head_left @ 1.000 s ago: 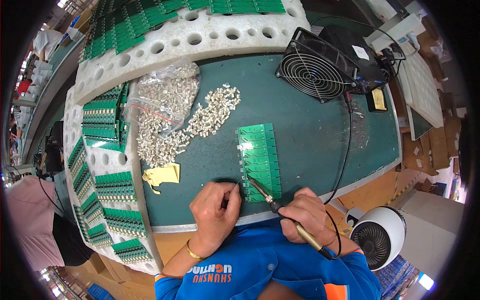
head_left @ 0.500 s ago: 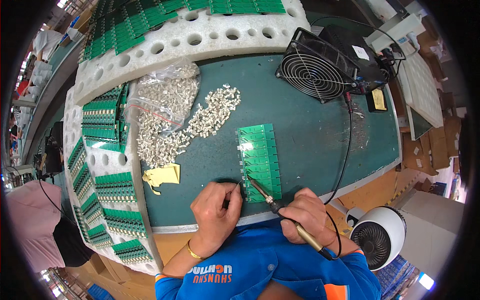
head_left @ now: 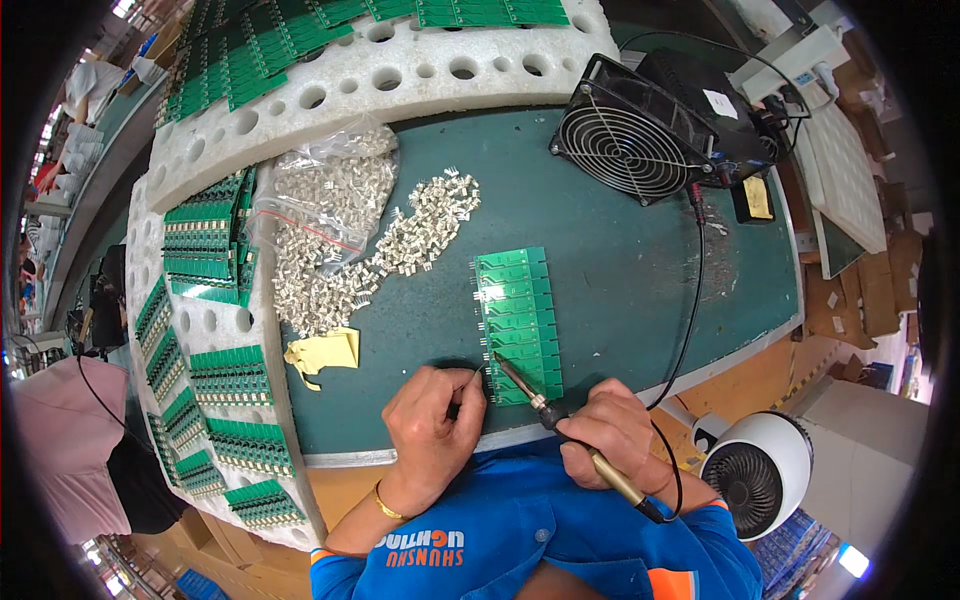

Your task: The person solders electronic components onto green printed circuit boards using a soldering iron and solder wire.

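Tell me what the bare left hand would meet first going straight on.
The left hand would probably meet the green rectangular circuit board at its pin-lined left edge; depth is unclear.

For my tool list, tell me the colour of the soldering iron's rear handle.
The rear handle is dull gold, seen best in the head view.

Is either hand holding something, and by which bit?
The right hand holds a soldering iron by its handle. The left hand is curled; whether it pinches anything is too small to tell.
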`<move>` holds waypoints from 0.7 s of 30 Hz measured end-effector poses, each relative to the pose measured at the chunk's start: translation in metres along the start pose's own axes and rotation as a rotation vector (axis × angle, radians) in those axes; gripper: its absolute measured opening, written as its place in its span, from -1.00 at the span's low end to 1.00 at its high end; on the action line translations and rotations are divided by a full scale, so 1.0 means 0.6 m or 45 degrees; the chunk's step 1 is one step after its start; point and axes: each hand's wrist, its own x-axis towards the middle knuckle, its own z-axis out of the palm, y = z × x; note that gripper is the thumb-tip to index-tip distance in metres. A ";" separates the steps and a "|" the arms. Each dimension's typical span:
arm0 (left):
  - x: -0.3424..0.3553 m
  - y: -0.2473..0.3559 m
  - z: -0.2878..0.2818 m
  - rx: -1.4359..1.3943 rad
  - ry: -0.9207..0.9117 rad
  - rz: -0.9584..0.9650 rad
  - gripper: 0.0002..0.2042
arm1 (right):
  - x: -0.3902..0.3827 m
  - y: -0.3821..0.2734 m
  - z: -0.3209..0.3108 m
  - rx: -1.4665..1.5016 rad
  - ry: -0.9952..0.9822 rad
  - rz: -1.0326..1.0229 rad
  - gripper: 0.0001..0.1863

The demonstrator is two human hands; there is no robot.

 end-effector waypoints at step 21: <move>-0.002 -0.002 -0.001 -0.018 -0.028 0.028 -0.92 | -0.008 -0.010 -0.004 -0.045 -0.080 -0.020 -0.76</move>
